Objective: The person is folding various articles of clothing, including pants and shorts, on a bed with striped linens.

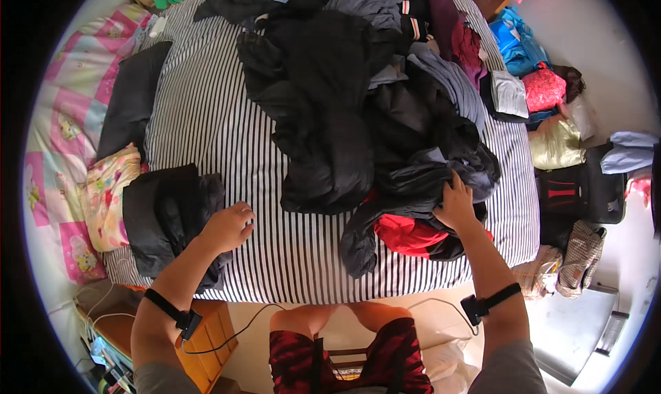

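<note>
A heap of dark clothes covers the far middle and right of the bed. At its near right side my right hand (457,204) is closed on a dark grey garment (413,180), its fingers bent into the cloth. Under this garment a red cloth (410,235) shows. Left of it, a long black garment (327,111) lies spread over the heap. My left hand (231,227) hovers over the striped sheet, fingers loosely bent and slightly apart, holding nothing. Beside it on the left is a stack of folded black clothes (165,211).
The striped bed sheet (206,105) lies under everything. A dark folded cloth (132,94) and a pink patterned quilt (72,125) line the left side. Bags and a black case (568,191) stand along the right wall. A wooden cabinet (210,335) is at the near left.
</note>
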{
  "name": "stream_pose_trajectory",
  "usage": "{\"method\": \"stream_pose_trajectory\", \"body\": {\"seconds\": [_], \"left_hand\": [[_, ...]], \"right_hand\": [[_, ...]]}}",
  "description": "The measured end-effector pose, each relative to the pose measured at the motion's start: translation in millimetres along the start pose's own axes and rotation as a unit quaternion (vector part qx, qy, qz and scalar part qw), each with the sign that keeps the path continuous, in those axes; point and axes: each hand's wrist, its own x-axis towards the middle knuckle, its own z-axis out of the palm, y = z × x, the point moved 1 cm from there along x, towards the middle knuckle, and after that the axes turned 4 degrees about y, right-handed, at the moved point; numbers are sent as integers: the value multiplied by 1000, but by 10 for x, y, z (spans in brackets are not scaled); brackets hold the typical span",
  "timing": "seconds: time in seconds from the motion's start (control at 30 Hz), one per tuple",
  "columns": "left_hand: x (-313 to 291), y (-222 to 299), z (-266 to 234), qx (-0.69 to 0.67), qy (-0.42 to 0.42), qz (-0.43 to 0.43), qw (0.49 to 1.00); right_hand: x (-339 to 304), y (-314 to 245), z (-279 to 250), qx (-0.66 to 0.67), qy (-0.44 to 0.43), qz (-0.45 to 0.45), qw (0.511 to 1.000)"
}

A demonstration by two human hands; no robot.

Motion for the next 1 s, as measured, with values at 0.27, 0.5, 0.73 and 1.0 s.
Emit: {"method": "stream_pose_trajectory", "body": {"seconds": [0.27, 0.5, 0.73, 1.0], "left_hand": [[-557, 256, 472, 37, 16, 42, 998], [-1439, 382, 767, 24, 80, 13, 996], [-2241, 725, 820, -24, 233, 43, 971], [-2643, 798, 897, -63, 288, 66, 953]], "right_hand": [[-171, 175, 327, 8, 32, 0, 999], [-877, -25, 310, 89, 203, -17, 975], [-1724, -144, 130, 189, 132, -85, 969], [-2730, 388, 27, 118, -118, 39, 985]]}}
